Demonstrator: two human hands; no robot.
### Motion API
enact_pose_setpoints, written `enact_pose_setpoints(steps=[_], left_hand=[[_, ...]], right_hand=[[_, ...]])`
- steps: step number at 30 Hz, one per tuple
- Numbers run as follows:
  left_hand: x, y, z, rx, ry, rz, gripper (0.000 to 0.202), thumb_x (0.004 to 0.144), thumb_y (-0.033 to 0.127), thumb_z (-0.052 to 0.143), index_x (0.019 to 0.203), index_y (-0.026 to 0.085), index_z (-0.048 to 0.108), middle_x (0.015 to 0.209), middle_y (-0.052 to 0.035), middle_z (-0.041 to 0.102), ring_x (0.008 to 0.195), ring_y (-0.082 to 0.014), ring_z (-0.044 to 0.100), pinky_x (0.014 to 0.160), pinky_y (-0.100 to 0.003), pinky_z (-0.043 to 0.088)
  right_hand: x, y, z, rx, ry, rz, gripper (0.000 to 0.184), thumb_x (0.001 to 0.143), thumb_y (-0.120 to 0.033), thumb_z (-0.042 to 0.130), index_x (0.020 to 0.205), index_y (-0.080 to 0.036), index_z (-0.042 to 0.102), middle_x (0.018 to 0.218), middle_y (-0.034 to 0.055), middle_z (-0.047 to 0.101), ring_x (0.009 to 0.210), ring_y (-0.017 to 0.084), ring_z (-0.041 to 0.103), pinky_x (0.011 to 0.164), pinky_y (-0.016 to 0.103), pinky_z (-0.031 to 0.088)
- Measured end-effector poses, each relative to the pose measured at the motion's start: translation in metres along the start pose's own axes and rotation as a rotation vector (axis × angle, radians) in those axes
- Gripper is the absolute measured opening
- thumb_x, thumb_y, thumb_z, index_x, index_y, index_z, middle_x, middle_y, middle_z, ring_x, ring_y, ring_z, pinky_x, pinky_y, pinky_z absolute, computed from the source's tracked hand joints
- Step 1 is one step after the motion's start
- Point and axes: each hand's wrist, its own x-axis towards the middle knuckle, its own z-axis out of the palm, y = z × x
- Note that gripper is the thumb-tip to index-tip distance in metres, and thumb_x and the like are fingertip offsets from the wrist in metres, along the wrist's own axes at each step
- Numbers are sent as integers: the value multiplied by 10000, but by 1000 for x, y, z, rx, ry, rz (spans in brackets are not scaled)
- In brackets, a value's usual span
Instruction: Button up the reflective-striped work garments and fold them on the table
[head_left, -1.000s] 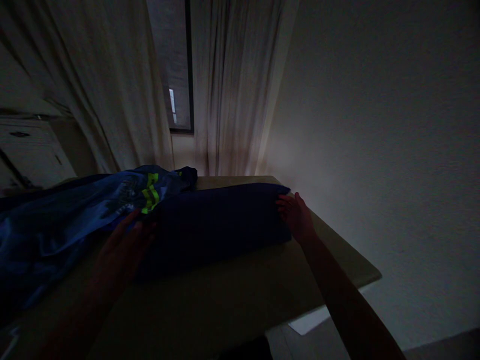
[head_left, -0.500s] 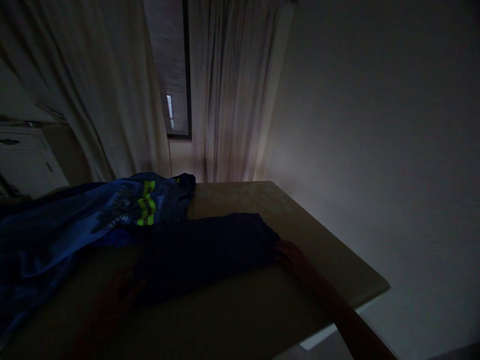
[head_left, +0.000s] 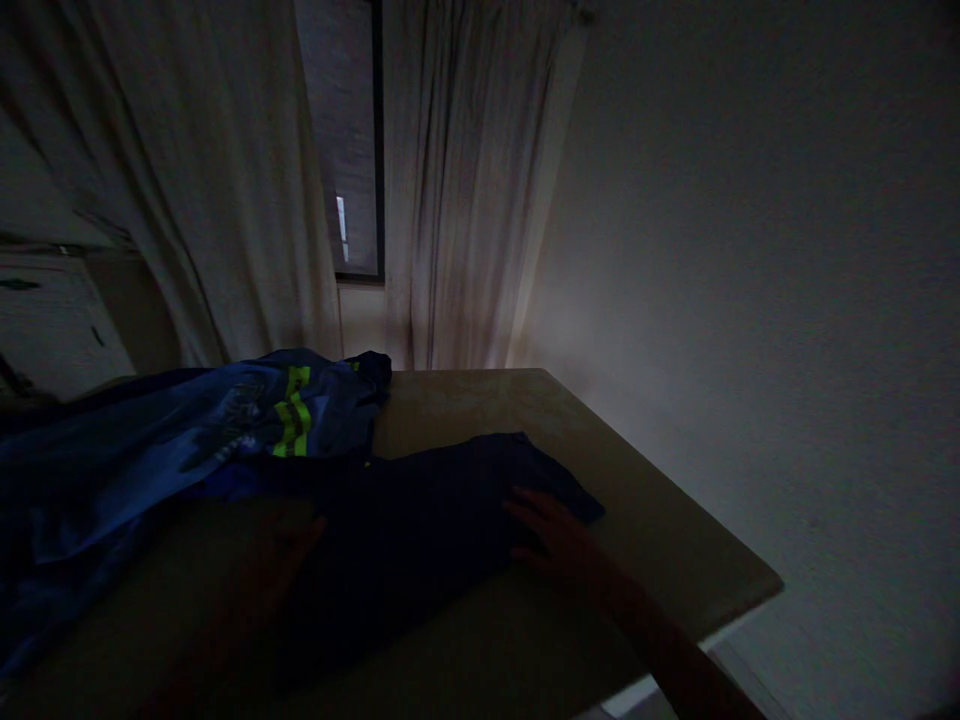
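A dark navy cloth garment (head_left: 427,530) lies on the table in front of me; its exact kind is lost in the dimness. My right hand (head_left: 559,540) rests on its right part, fingers stretched out and spread over the fabric. At the garment's left edge is my left hand (head_left: 281,560), touching it. Deep shadow hides most of the left fingers, so I cannot tell whether they grip the cloth. Behind and to the left, a heap of blue clothing (head_left: 180,420) with yellow-green striped patches (head_left: 294,415) meets the garment's far left side.
The tan tabletop (head_left: 660,540) ends at a corner on the right, close to a pale wall (head_left: 750,300). Long curtains (head_left: 465,200) hang beside a dark window (head_left: 345,130) at the back. A white cabinet (head_left: 52,320) stands far left.
My right hand has moved left, from the garment's right edge onto its surface. My left hand has shifted right and slightly up. The garment now slants more, its right corner reaching farther right.
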Motion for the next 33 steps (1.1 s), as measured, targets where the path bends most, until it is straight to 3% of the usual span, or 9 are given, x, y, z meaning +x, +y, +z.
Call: enact_pose_setpoints(steps=[1,3,6,10,15,20,28,31,33], left_hand=[[14,9,-6,-84,-32,-56,458,840,458,565,1214,203,633,1086,-127,773,1022,-332,748,832,-419,622],[34,26,-16,-221,-60,-19,527,810,461,586,1265,195,608,1086,-105,765,1020,-298,740,862,-389,606],[46,40,-25,-239,53,18,515,841,444,565,1290,195,597,1108,-97,752,1011,-279,725,884,-389,581],[42,30,-20,-148,183,-82,520,914,462,474,1296,132,599,1238,-172,700,1123,-327,682,963,-447,544],[33,14,-20,-146,161,-127,551,944,526,405,1303,162,611,1261,-166,691,1148,-359,671,946,-477,551],[32,13,-29,-185,126,-112,508,942,500,417,1271,171,622,1234,-152,705,1156,-356,670,941,-469,558],[31,16,-15,-182,78,-71,473,948,500,408,1266,215,612,1258,-128,696,1138,-336,679,942,-475,567],[31,16,-9,-176,72,-34,451,939,482,412,1232,211,623,1276,-133,692,1167,-334,666,994,-485,545],[32,16,-5,-173,61,-32,463,940,505,406,1233,219,623,1261,-134,702,1143,-335,680,967,-482,559]], right_hand=[[1,-16,7,20,-82,-32,643,980,-587,562,1559,-332,448,1637,79,403,1460,316,424,1191,510,375],[2,-38,15,31,-176,-21,721,965,-668,537,1580,-309,419,1646,105,384,1472,344,404,1198,545,347],[6,-53,17,24,-168,31,757,967,-665,540,1612,-319,349,1666,124,337,1486,363,379,1195,567,334],[22,-64,18,41,-159,-104,658,1013,-569,531,1610,-440,287,1722,29,197,1559,333,236,1233,560,260],[47,-70,25,133,-191,-132,526,1053,-508,473,1565,-407,408,1699,24,279,1560,273,254,1245,504,261],[43,-53,27,120,-185,-13,485,1057,-481,468,1536,-407,463,1704,34,254,1556,291,268,1236,526,287],[2,14,25,-26,-1,323,465,1069,-425,394,1497,-321,542,1672,67,337,1517,281,362,1220,503,347],[-7,19,26,-153,25,525,492,1060,-425,394,1505,-274,541,1645,115,381,1500,332,385,1187,536,372],[-9,15,27,-226,0,591,528,1044,-485,421,1532,-301,505,1647,121,377,1502,373,367,1162,584,369]])
